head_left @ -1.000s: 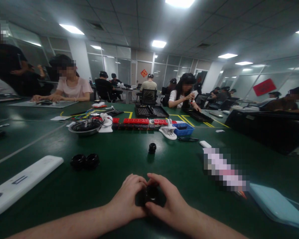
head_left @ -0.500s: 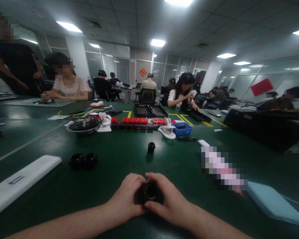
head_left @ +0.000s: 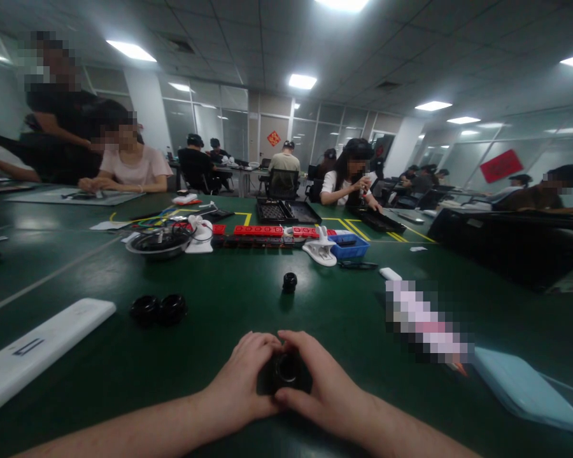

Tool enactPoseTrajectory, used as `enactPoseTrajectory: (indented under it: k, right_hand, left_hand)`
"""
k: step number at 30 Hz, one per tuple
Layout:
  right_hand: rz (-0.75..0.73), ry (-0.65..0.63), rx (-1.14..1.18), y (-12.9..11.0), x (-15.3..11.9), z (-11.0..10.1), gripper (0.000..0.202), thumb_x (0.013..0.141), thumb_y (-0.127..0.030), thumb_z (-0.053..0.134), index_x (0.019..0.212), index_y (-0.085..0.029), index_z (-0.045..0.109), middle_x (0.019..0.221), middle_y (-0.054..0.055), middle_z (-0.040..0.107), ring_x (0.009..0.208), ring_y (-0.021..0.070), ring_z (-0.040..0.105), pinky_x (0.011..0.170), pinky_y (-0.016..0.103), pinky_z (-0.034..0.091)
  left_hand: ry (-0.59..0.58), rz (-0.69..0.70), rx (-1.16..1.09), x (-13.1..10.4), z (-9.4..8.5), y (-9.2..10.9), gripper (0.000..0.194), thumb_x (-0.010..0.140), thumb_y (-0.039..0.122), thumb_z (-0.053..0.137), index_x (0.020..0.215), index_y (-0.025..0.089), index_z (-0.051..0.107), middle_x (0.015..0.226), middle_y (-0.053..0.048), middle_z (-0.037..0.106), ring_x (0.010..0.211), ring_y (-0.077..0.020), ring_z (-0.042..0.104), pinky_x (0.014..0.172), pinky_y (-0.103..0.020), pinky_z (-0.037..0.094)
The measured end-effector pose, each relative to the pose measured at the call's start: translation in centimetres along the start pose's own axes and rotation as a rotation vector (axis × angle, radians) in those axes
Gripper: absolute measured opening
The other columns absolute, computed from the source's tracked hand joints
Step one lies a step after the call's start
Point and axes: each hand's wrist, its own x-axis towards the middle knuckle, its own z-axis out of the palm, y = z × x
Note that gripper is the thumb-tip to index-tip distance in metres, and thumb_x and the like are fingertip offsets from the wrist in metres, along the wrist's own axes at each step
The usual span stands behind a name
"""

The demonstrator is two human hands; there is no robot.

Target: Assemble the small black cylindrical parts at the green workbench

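My left hand point(head_left: 248, 375) and my right hand point(head_left: 318, 378) curl around a glossy black ring-shaped piece point(head_left: 287, 369) low in the middle of the view. Their fingertips meet behind it and the thumbs come together in front. The piece has a round opening in its top; its sides are partly hidden by my fingers and shadow. Straight ahead of my hands stands a smaller black ring-shaped piece point(head_left: 290, 282). To the left, two more black round pieces point(head_left: 144, 310) sit side by side on the green table point(head_left: 229, 299).
A long white case point(head_left: 48, 350) lies at left, a light blue pad point(head_left: 525, 385) at right. Farther back are a bowl of dark parts point(head_left: 157, 243), white clips point(head_left: 321, 248), a blue bin point(head_left: 351, 245) and red strips point(head_left: 258, 230). Several people work around the tables.
My hands stay around the black piece, which looks slightly shifted or tilted between them. At far left, a standing person has moved to the right, behind a seated person.
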Motion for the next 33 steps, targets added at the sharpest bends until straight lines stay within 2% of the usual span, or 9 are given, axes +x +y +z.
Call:
enactPoseTrajectory:
  k: [3,6,10,14,17,21,25,30,33]
  right_hand:
    - [0.002,0.061,-0.005,0.0,-0.1,0.0,0.06,0.068,-0.015,0.064,0.122,-0.019,0.037,0.112,0.009,0.052,0.103,0.0224,0.05,0.09,0.04,0.041]
    - [-0.091,0.123,0.004,-0.3,-0.3,-0.4,0.057,0.071,-0.013,0.057,0.122,-0.02,0.034,0.111,0.009,0.051,0.103,0.0212,0.05,0.09,0.038,0.042]
    - [-0.154,0.079,-0.005,-0.7,-0.4,-0.7,0.063,0.07,-0.01,0.053,0.127,-0.02,0.029,0.118,0.01,0.047,0.107,0.0218,0.047,0.093,0.039,0.039]
    - [-0.066,0.012,-0.033,-0.4,0.0,-0.4,0.073,0.066,-0.019,0.066,0.129,-0.018,0.028,0.126,0.012,0.042,0.114,0.0259,0.042,0.096,0.042,0.035]
    - [0.009,0.021,-0.051,-0.1,0.2,-0.1,0.069,0.064,-0.02,0.069,0.124,-0.018,0.035,0.118,0.01,0.048,0.107,0.0244,0.046,0.092,0.04,0.038]
    - [-0.067,0.07,-0.039,-0.5,-0.1,-0.5,0.054,0.068,-0.015,0.061,0.118,-0.018,0.04,0.11,0.009,0.052,0.1,0.022,0.05,0.087,0.037,0.042]
    - [-0.14,0.107,-0.04,-1.2,-0.5,-0.9,0.056,0.069,-0.011,0.052,0.122,-0.018,0.034,0.113,0.01,0.051,0.102,0.0218,0.05,0.088,0.037,0.042]
    - [-0.065,-0.016,-0.046,-1.0,-0.2,-0.6,0.069,0.067,-0.013,0.057,0.129,-0.015,0.028,0.128,0.014,0.042,0.116,0.0255,0.041,0.097,0.043,0.036]
    - [0.016,-0.022,-0.043,-0.5,0.0,-0.3,0.067,0.068,-0.017,0.063,0.127,-0.016,0.033,0.126,0.013,0.045,0.114,0.0254,0.043,0.096,0.042,0.036]
  left_hand:
    - [0.014,0.003,0.029,-0.1,0.2,-0.1,0.047,0.06,0.024,0.071,0.103,0.019,0.054,0.107,-0.006,0.051,0.1,-0.0267,0.045,0.091,-0.041,0.034]
    - [0.015,-0.004,0.03,-0.1,0.2,-0.1,0.04,0.061,0.024,0.07,0.098,0.02,0.055,0.105,-0.006,0.052,0.098,-0.0256,0.046,0.088,-0.04,0.037]
    - [-0.002,-0.008,0.023,0.0,0.2,0.0,0.04,0.061,0.026,0.07,0.098,0.019,0.055,0.105,-0.007,0.052,0.099,-0.026,0.046,0.089,-0.041,0.036]
    - [-0.015,-0.027,0.032,0.0,0.1,-0.2,0.044,0.062,0.034,0.071,0.1,0.02,0.055,0.109,-0.008,0.051,0.103,-0.0278,0.045,0.097,-0.047,0.027]
    - [-0.009,-0.034,0.048,0.0,0.2,-0.2,0.042,0.061,0.031,0.07,0.099,0.021,0.056,0.108,-0.007,0.052,0.103,-0.027,0.046,0.099,-0.048,0.023]
    - [-0.005,-0.04,0.045,0.0,0.1,0.1,0.043,0.061,0.028,0.068,0.101,0.02,0.055,0.107,-0.006,0.053,0.102,-0.0267,0.047,0.1,-0.05,0.02]
    - [-0.006,-0.057,0.035,0.1,0.0,0.3,0.04,0.061,0.03,0.068,0.099,0.02,0.057,0.105,-0.005,0.053,0.101,-0.0262,0.048,0.1,-0.051,0.019]
    - [-0.026,-0.061,0.029,0.1,-0.1,0.1,0.049,0.061,0.038,0.07,0.104,0.021,0.055,0.109,-0.007,0.053,0.105,-0.0269,0.046,0.102,-0.051,0.016]
    - [-0.029,-0.072,0.028,0.0,0.0,0.0,0.046,0.061,0.033,0.07,0.103,0.022,0.055,0.109,-0.006,0.053,0.105,-0.0258,0.046,0.102,-0.05,0.015]
